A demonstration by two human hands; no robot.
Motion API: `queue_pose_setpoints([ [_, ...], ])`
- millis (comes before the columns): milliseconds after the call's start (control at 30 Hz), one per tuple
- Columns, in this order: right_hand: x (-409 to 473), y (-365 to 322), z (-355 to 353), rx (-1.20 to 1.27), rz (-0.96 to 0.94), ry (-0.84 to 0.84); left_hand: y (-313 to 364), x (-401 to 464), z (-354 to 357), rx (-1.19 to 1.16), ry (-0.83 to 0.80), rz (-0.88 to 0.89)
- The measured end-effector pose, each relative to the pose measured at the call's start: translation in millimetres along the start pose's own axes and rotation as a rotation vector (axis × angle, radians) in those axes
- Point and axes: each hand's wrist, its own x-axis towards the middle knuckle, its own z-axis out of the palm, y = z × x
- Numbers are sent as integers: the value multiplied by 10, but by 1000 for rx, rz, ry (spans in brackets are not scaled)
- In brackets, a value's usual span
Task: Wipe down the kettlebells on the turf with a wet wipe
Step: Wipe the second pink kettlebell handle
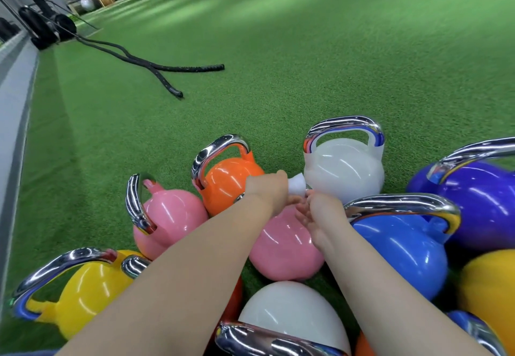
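Across the lower half of the head view, a tight cluster of kettlebells stood on the green turf (306, 49), packed shoulder to shoulder, presumably gathered so that each could be reached from one crouched position. Both bare forearms extended forward over the group and met above the central pink kettlebell (284, 247). The left hand (267, 188) was closed around a white wet wipe (296, 185), part of which projected from its grip toward the white kettlebell (344, 169). The right hand (320, 210) lay just beside it, fingers loosely curled and touching or nearly touching the wipe; whether it also pinched the cloth could not be told. The paired hands suggested that the wipe was being folded, or passed between hands, or applied to the pink bell's handle, which was hidden beneath them.

Around this centre stood the orange kettlebell (227, 180), a second pink kettlebell (170, 216) at left, the yellow kettlebell (83, 297) nearest the left edge, the blue kettlebell (401, 249) and the purple kettlebell (485, 199) at right. Chrome handles mostly pointed upward, leaving them open to wiping. No visible cue distinguished cleaned bells from uncleaned ones, so progress could not be judged. Farther off, battle ropes (156, 66) lay well apart from the work.
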Motion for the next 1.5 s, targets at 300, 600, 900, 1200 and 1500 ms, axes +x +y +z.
queue_pose_setpoints([
  [300, 10, 102, -22, -296, -266, 56, -146, 4, -59, -305, -196, -29],
  [600, -5, 132, 55, -604, -507, 68, -520, -300, 165, -690, 105, 30],
  [900, 39, -40, 72, -636, -648, 45, -600, -476, 319, -361, 565, 296],
  [1200, 158, -148, -32, -808, -667, 29, -700, -595, 443, -240, 526, 395],
  [1500, 237, -242, -49, -711, -710, 143, -238, -282, 150, -403, 433, 315],
])
